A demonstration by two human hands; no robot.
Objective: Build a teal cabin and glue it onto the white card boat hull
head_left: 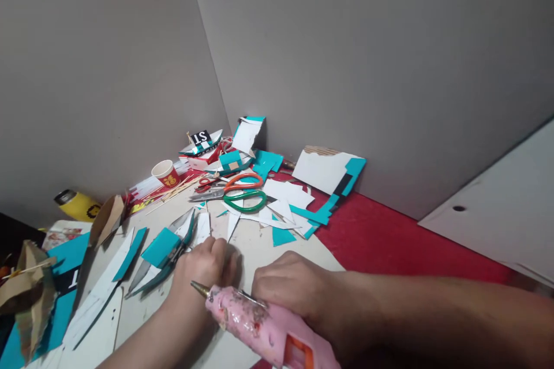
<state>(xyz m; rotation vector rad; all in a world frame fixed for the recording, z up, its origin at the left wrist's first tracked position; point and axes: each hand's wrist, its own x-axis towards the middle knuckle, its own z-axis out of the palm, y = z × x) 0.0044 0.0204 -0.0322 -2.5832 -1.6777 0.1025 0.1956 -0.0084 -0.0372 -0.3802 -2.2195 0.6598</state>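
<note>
My left hand [201,271] rests low over the pale board [142,323], its fingers curled; whatever they hold is hidden. Beside it lies a small boat-shaped cardboard model [162,248] with a teal piece on top. My right hand [294,282] is closed just to the right, knuckles up, and its grip is out of sight. A pink glue gun [251,320] crosses in front of both hands, metal nozzle pointing left, orange trigger near the bottom edge. The frame does not show what grips its handle.
Orange-handled scissors [244,181] and green-handled scissors [246,200] lie among white and teal card scraps [288,190]. Behind are a paper cup [165,174], thin sticks [184,186] and another boat model [201,143]. A yellow bottle [78,204] lies left. Grey walls [367,57] enclose the red tabletop [381,236].
</note>
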